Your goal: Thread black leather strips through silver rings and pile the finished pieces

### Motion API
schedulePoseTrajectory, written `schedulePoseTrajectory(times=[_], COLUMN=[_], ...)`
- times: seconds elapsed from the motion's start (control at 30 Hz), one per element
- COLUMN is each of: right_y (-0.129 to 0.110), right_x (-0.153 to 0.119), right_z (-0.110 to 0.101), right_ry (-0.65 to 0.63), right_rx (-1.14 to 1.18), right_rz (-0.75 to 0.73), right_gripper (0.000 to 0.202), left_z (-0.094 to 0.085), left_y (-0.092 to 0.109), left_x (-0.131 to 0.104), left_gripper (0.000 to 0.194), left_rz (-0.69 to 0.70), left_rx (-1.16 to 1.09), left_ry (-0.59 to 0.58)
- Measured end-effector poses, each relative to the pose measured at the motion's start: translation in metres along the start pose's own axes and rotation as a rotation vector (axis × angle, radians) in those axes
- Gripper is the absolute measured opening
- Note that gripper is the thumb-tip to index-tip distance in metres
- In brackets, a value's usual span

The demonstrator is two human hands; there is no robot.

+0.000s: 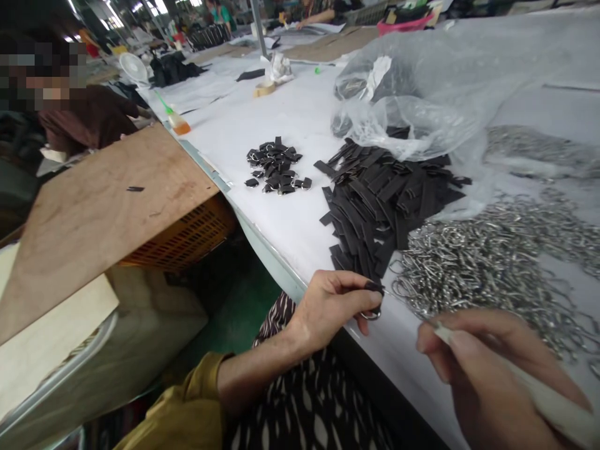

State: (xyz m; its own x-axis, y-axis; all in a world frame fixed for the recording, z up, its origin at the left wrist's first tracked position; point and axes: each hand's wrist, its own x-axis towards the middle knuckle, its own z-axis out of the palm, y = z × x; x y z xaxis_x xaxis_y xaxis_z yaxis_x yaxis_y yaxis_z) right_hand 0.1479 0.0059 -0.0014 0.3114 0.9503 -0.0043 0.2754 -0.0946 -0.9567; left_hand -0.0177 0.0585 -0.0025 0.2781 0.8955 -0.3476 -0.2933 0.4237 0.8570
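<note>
At the tabletop point(290, 219), the left hand point(323, 309) pinches a ringed black strip point(374, 287), the right hand point(492, 394) a pale tool point(544, 390), needing steadiness.

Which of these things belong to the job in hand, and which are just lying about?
Seem part of it:
- black strip and metal ring in the left hand
- white stick in the right hand
- strip pile
- ring heap
- strips with rings

Seem just lying about:
- tape roll
- bottle
- scrap on the wooden board
</note>
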Motion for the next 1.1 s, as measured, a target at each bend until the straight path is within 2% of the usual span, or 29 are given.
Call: schedulePoseTrajectory(times=[0.1,0.4,0.67,0.83,1.03,1.1], right_y=[-0.002,-0.017,-0.004,-0.015,-0.027,-0.030], right_x=[0.000,0.002,-0.002,0.000,0.009,0.012], right_z=[-0.001,0.001,-0.006,-0.003,-0.002,-0.004], right_ry=[-0.041,-0.065,-0.038,-0.026,-0.065,-0.042], right_rx=[-0.048,-0.088,-0.052,-0.098,-0.150,-0.189], right_rz=[0.045,-0.009,0.073,0.003,-0.029,-0.031], right_gripper=[0.021,0.022,0.019,0.020,0.019,0.019], left_z=[0.003,0.006,0.002,0.001,0.004,0.004], left_y=[0.002,0.002,-0.003,-0.003,0.006,0.010], left_x=[-0.002,-0.009,-0.007,-0.004,0.001,0.004], left_gripper=[0.018,0.015,0.018,0.017,0.016,0.016], left_rz=[-0.028,-0.032,-0.048,-0.058,-0.062,-0.058], left_rx=[0.013,0.046,-0.015,-0.039,-0.067,-0.071], left_ry=[0.007,0.035,0.000,-0.049,-0.075,-0.081])
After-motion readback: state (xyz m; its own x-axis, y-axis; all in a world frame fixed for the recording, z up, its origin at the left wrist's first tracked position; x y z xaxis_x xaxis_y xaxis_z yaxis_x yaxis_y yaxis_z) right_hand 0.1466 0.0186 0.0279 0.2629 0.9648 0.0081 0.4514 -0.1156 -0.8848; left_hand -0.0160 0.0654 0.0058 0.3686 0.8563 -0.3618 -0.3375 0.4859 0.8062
